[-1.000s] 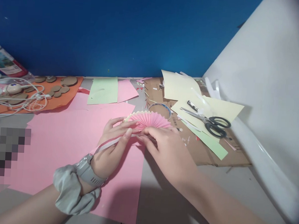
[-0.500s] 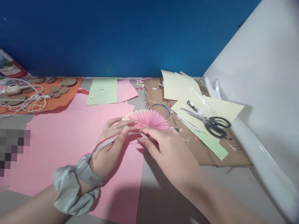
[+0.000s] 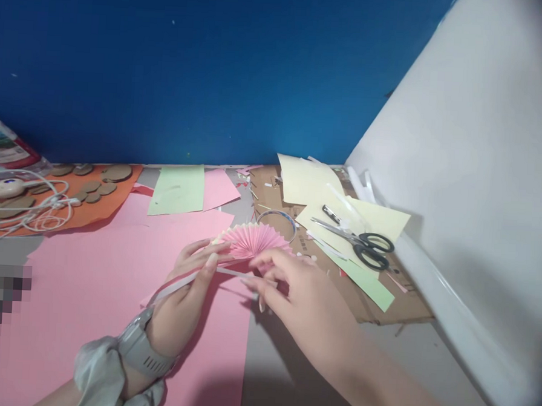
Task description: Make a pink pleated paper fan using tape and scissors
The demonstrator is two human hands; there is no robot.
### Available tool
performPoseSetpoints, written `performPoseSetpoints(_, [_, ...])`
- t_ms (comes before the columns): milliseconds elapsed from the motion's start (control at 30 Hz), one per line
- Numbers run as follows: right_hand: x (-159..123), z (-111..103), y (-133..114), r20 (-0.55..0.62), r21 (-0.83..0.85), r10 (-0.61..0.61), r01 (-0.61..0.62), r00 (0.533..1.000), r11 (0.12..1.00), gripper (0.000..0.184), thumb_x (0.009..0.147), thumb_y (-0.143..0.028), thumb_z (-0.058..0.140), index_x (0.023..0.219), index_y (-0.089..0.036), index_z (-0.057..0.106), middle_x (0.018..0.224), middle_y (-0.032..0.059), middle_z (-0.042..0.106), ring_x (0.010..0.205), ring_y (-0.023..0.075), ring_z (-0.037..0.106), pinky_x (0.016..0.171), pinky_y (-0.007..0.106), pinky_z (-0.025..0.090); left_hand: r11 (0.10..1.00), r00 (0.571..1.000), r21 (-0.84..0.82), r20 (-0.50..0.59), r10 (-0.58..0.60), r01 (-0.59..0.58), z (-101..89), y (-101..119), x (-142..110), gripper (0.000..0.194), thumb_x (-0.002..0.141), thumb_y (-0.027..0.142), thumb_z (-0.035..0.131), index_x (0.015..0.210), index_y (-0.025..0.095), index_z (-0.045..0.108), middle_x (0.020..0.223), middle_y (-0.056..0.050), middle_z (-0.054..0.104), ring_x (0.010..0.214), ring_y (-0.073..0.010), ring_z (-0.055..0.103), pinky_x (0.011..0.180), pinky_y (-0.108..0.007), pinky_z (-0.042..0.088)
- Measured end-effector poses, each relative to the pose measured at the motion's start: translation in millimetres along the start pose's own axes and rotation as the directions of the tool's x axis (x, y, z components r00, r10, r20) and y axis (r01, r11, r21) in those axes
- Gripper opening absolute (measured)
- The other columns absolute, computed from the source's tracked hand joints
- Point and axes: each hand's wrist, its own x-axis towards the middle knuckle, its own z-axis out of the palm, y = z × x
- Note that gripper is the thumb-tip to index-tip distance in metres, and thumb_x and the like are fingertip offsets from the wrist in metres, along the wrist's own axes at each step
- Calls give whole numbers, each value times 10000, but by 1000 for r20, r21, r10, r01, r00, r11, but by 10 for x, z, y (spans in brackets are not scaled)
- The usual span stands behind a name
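A pleated paper fan (image 3: 262, 239), pink with a pale yellow part at its left, is spread in a half-round. My left hand (image 3: 187, 289) is closed on its left side, fingers over the folds and thumb near the lower edge. A narrow white strip (image 3: 175, 290) runs under my left thumb and across to the right. My right hand (image 3: 294, 289) is at the fan's lower right, its thumb and fingers around the right end of that strip. The index fingertip is close to the fan's centre; whether it touches is unclear.
Pink sheets (image 3: 89, 278) lie under the left hand. Scissors (image 3: 368, 247), pale yellow paper (image 3: 308, 184) and a green strip (image 3: 371, 284) rest on cardboard (image 3: 411, 307). A tape roll (image 3: 292, 225) is behind the fan. White cables (image 3: 57, 207) and cardboard cutouts (image 3: 116, 172) lie on orange paper (image 3: 111, 204).
My right fingers have drawn back a little from the fan's lower edge, with the white strip's right end. The left hand keeps its hold. The view has tilted up and shifted right.
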Motion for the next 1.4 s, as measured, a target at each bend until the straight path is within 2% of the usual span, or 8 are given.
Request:
performPoseSetpoints(100, [18,-48,7,-13,-104,35,-36,999,994,123,863,-266,505,753,-249,557,621,-77,653,634,128,603,562,241,352,999,999,-22,-8,-38,38,-3,-9,1,298,929,299,373,1083,264,626,1222,14,580,1234,-182,404,1086,-384,290])
performPoseSetpoints(400, [88,-46,97,-35,-204,44,-50,998,978,251,889,-281,461,648,-217,488,478,-70,562,467,102,520,488,233,300,996,997,-48,-15,-82,81,-1,15,4,312,928,336,366,1015,242,651,1190,-3,595,1233,-186,409,1093,-374,277])
performPoseSetpoints(733, [120,13,118,-113,-331,-116,73,987,941,235,866,-250,493,640,-196,458,684,-12,584,617,134,505,567,263,308,991,995,-95,-23,-93,90,1,46,13,332,935,329,351,1070,210,631,1202,-24,587,1221,-183,427,1093,-357,272])
performPoseSetpoints(1000, [86,30,167,-221,-381,-249,151,943,912,150,891,-284,462,803,-197,546,808,21,582,773,174,522,703,322,375,975,991,-178,-11,-135,131,1,55,17,388,946,367,305,1034,216,652,1212,-33,579,1221,-187,431,1100,-365,266])
performPoseSetpoints(1067, [80,32,175,-263,-388,-306,190,915,902,112,889,-258,466,938,-202,550,897,38,585,844,182,529,749,332,393,971,990,-197,-11,-138,133,2,53,13,392,943,376,308,1020,214,656,1210,-35,581,1219,-190,436,1100,-366,271])
performPoseSetpoints(1233, [-13,18,117,-362,-396,-559,419,746,817,468,833,-142,534,1257,-221,353,1108,89,538,1035,195,490,861,336,412,932,984,-324,-16,-180,165,4,56,11,386,935,383,330,1043,192,648,1196,-44,599,1211,-200,458,1103,-359,279])
performPoseSetpoints(1333, [-118,24,-9,-232,-223,-682,645,694,731,303,825,-148,518,1113,-214,447,950,53,594,900,175,536,777,308,441,851,966,-482,-36,-257,208,2,84,29,377,920,396,372,998,185,673,1148,-44,635,1190,-215,485,1102,-367,277])
performPoseSetpoints(1400, [-178,69,-113,37,-16,-649,650,760,760,73,849,-239,497,907,-202,520,773,17,597,711,146,538,623,271,432,772,956,-597,-28,-292,218,2,118,44,411,914,430,364,1010,177,674,1139,-48,644,1178,-227,500,1094,-384,291])
